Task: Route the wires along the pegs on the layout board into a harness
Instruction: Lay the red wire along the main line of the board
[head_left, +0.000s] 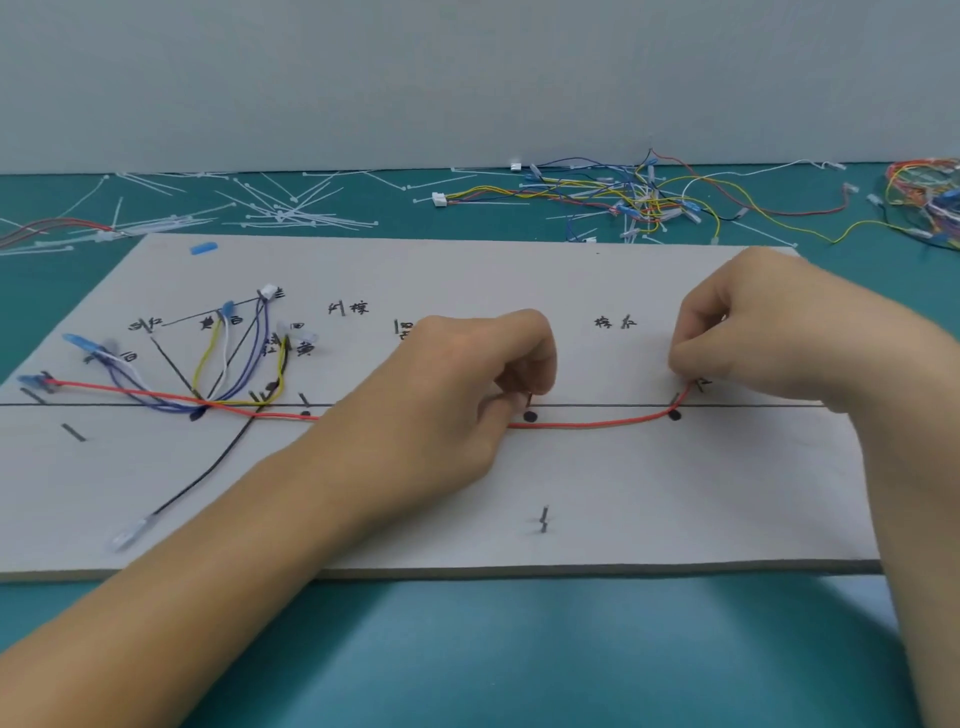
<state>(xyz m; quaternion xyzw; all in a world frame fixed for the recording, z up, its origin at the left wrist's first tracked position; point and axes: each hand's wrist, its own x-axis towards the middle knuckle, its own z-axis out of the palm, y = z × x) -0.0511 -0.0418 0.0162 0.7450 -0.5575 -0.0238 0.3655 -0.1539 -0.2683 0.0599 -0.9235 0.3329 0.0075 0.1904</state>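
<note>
Red wire (592, 423) lying lengthwise along the board (467, 270), sagging right of the middle peg (529, 400). Left hand (467, 384) grip pinches it at that peg; right hand (753, 332) grip pinches its end, farther right.

Left hand (467, 384): knuckles up, fingers curled, fingertips pinching the thin red insulated wire (597, 423). Right hand (769, 332): fingers curled downward, pinching the same wire's end. Bare left forearm (208, 545) enters from lower left; bare right forearm (924, 441) enters from the right.
</note>
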